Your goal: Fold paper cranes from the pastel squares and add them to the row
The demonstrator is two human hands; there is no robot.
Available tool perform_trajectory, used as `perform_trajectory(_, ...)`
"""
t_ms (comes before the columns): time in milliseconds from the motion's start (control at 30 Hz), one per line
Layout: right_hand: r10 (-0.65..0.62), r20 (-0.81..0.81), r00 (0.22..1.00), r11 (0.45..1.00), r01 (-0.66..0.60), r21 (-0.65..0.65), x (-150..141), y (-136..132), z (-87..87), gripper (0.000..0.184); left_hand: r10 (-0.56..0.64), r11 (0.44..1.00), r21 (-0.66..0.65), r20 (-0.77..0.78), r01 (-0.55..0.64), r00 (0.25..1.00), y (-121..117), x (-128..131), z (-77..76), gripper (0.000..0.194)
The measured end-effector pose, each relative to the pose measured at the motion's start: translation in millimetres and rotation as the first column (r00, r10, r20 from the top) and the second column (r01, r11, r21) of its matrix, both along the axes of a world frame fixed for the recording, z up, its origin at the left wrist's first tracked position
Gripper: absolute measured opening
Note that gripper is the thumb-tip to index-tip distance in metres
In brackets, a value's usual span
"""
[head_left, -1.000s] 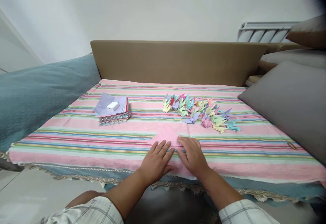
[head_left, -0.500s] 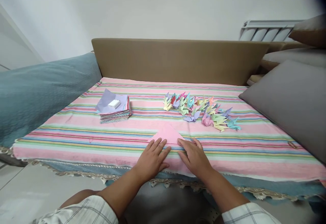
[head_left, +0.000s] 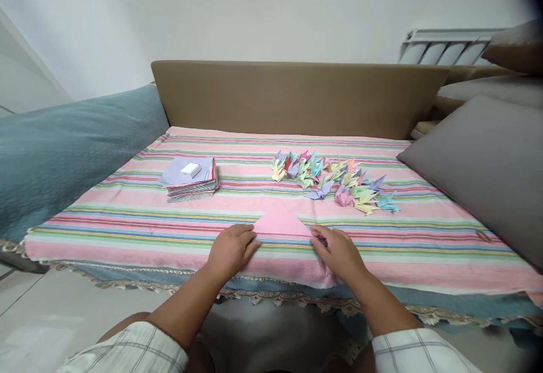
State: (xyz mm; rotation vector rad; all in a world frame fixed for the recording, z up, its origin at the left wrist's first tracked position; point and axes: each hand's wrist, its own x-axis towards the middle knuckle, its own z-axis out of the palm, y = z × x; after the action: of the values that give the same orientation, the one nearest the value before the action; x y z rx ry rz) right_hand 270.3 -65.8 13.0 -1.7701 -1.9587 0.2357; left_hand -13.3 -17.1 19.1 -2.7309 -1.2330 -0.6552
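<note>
A sheet of pink origami paper (head_left: pixel 280 220), folded into a triangle, lies on the striped cloth with its long edge toward me. My left hand (head_left: pixel 231 251) is at its left corner, fingers curled and close together on the tip, with the thumb just below. At the opposite corner my right hand (head_left: pixel 337 251) holds the paper's tip between bent fingers and thumb. Beyond the paper, to the right, sits a cluster of folded paper cranes (head_left: pixel 322 178) in many colours. The exact contact under the left fingertips is partly hidden.
To the left stands a stack of coloured paper (head_left: pixel 193 192) with a small white block (head_left: pixel 190 170) on top. A striped cloth (head_left: pixel 127 220) covers the sofa seat. Grey cushions (head_left: pixel 479 152) lie at the right, and a blue-covered armrest (head_left: pixel 85 135) at the left.
My left hand has slid left from the middle of the paper's near edge to its left corner. My right hand has shifted slightly right to the right corner.
</note>
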Motion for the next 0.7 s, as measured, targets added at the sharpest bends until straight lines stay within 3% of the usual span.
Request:
perform_trajectory(133,-0.026,0.01,1.0,0.997,0.026,0.068,-2.4,4.5,-7.7,0.031,0.103,0.994,-0.035,0.116,-0.1,0.988,9.5,1.2,1.4,0.026)
perform_trajectory(300,-0.061,0.036,0.997,0.991,0.057,0.122,-5.2,8.7,-15.0,0.032,0.175,0.984,-0.037,0.124,-0.172,0.977,14.1,7.5,-3.5,0.037)
perform_trajectory(700,0.072,-0.152,0.986,0.982,-0.044,0.185,-4.5,12.3,-19.5,0.016,0.11,0.987,-0.147,0.328,-0.064,0.938,13.5,10.7,-2.9,0.006)
